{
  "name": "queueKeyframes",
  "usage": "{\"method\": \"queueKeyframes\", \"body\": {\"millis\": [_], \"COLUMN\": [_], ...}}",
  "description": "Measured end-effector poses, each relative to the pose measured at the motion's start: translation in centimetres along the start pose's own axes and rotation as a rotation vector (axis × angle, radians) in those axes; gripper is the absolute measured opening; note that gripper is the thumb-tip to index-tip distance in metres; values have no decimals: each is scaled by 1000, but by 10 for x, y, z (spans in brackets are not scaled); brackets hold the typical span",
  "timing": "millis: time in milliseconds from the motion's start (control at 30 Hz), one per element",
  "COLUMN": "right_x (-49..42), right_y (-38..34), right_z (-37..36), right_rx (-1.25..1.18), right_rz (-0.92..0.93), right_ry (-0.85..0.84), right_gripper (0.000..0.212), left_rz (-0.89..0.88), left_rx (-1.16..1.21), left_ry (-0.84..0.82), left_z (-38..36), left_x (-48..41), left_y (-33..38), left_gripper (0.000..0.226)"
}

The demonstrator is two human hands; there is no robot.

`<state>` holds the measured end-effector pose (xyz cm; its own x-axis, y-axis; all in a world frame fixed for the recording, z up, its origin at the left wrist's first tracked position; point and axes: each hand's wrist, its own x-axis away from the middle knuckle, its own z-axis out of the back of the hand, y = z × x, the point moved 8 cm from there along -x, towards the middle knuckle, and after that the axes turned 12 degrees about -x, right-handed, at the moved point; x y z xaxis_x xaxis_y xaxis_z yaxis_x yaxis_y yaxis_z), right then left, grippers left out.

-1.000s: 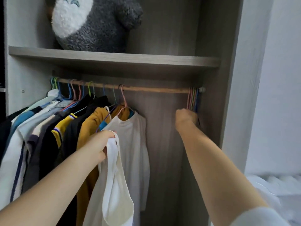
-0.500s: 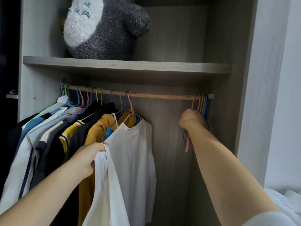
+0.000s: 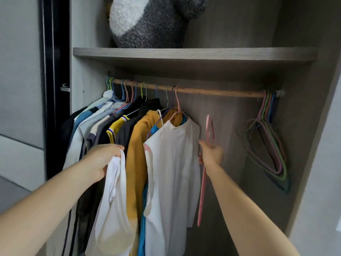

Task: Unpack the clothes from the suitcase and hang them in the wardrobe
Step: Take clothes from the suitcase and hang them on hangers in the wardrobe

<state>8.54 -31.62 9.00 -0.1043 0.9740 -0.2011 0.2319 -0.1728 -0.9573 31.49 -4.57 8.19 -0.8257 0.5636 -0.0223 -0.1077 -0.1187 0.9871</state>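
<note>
My left hand (image 3: 100, 159), fingers curled round the white top (image 3: 114, 209) before the hung clothes (image 3: 173, 163), should spread its strap while my right hand (image 3: 212, 154), fingers gripping the pink hanger (image 3: 203, 185), threads it in, then hooks the bare rail (image 3: 221, 92).

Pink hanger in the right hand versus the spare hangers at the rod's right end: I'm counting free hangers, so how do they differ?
The pink hanger is off the rod, gripped by the right hand; the spare hangers hook on the rod. The pink hanger is single and seen edge-on; the spare hangers are a bunch in several colours, showing their triangles. Both carry no clothes.
</note>
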Motion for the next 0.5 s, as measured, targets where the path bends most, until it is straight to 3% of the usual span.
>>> {"method": "queueKeyframes", "body": {"millis": [67,133,300,367,500], "right_x": [8,11,73,108,179], "right_y": [27,41,21,-4,-31], "right_z": [-9,-19,-47,-52,-68], "right_rx": [-62,-127,-292,-350,-627], "right_rz": [-274,-364,-281,-178,-222], "right_ry": [-29,-48,-142,-193,-383], "right_gripper": [54,66,26,32,41], "left_rz": [-9,16,113,151,211], "left_rx": [-29,-58,-83,-58,-51], "left_ry": [19,27,114,136,158], "left_z": [17,30,65,73,85], "left_x": [4,9,27,33,49], "left_y": [-4,-12,-36,-45,-64], "left_gripper": [27,28,27,26,25]}}
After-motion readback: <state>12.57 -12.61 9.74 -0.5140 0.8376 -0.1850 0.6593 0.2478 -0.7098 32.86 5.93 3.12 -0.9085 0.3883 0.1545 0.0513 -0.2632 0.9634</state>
